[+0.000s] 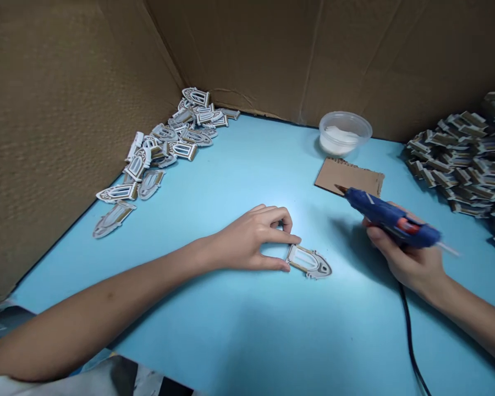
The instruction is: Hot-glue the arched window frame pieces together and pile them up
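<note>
Between the thumb and index finger of my left hand (268,236) is the flat end of a small arched window-shaped piece (309,261). The piece lies on the blue tabletop, its pointed end towards the right. My right hand (408,258) is wrapped round a blue hot glue gun (390,217), held above the table. Its nozzle points left, over a brown cardboard piece (348,176). A white glue stick (449,249) pokes out of the gun's back, and a black cord (408,324) runs down from the handle.
A heap of similar window-shaped pieces (181,132) lies along the left cardboard wall (66,110). More are stacked at the right (457,159). A clear plastic tub (344,132) with white contents stands near the back wall, behind the cardboard piece.
</note>
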`<action>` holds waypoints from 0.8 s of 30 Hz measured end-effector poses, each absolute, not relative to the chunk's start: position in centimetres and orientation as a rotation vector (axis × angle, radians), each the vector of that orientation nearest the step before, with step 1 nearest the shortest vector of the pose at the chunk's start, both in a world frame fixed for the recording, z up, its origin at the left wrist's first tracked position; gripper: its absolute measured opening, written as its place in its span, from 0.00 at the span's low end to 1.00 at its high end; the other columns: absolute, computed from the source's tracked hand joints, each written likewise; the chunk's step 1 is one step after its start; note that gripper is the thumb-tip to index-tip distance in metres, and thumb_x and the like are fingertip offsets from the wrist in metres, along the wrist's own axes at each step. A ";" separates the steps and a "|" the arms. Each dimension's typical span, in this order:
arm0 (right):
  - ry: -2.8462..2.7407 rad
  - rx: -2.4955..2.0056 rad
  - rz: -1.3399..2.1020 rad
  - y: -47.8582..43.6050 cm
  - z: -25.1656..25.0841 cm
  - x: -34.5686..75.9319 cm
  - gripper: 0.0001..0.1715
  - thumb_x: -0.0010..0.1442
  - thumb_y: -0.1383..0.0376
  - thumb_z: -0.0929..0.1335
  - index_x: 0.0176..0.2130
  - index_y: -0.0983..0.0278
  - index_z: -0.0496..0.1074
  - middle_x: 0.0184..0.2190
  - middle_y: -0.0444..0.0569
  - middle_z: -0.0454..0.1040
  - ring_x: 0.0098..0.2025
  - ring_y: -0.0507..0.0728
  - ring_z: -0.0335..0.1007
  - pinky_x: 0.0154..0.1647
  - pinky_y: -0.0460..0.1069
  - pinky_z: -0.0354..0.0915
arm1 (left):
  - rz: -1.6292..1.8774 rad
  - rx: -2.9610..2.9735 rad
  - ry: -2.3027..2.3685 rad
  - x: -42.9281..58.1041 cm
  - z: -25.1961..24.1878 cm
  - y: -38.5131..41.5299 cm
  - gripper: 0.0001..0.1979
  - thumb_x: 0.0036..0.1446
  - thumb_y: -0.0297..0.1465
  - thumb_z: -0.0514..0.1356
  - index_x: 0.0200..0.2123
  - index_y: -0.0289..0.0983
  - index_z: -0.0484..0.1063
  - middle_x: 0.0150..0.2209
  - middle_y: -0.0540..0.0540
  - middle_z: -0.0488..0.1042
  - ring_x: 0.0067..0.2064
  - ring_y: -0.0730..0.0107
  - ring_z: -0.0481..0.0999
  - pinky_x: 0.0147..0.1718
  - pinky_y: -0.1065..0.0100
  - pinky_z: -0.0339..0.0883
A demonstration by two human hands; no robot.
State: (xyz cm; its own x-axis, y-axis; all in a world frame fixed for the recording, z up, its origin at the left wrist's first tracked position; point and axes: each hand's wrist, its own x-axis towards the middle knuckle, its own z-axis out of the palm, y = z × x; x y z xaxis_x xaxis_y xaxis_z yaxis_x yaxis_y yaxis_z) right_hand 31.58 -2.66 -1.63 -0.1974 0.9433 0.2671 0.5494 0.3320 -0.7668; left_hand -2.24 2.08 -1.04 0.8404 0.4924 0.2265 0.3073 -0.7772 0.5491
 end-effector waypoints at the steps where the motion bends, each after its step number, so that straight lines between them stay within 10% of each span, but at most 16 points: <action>1: -1.944 -1.398 0.534 -2.2 -1.7 31.6 0.10 0.67 0.56 0.71 0.42 0.59 0.69 0.38 0.49 0.72 0.35 0.59 0.68 0.36 0.54 0.63 | 0.493 2.504 0.584 -2.3 -1.0 2.1 0.23 0.61 0.48 0.68 0.54 0.42 0.80 0.47 0.42 0.75 0.46 0.67 0.74 0.47 0.65 0.64; 6: -1.969 -1.657 0.414 -0.8 -1.8 31.0 0.24 0.60 0.55 0.73 0.49 0.60 0.62 0.39 0.47 0.70 0.35 0.59 0.66 0.33 0.51 0.59 | 0.554 2.441 0.579 -2.4 -0.6 1.8 0.19 0.55 0.37 0.70 0.48 0.36 0.79 0.46 0.41 0.75 0.45 0.66 0.76 0.47 0.65 0.68; 13: -1.829 -1.417 0.486 -0.5 -1.9 30.5 0.17 0.63 0.58 0.70 0.47 0.60 0.62 0.45 0.51 0.70 0.44 0.61 0.68 0.45 0.54 0.64 | 0.723 2.195 0.544 -0.3 0.6 2.6 0.19 0.50 0.29 0.69 0.47 0.36 0.80 0.44 0.42 0.74 0.37 0.74 0.72 0.36 0.71 0.70; 24: -1.700 -1.181 0.548 -0.4 -2.0 30.3 0.13 0.67 0.61 0.67 0.49 0.59 0.62 0.39 0.46 0.71 0.40 0.58 0.69 0.44 0.53 0.66 | 1.202 1.848 0.606 22.7 5.9 14.2 0.27 0.51 0.47 0.73 0.45 0.31 0.82 0.41 0.42 0.77 0.31 0.77 0.71 0.29 0.74 0.65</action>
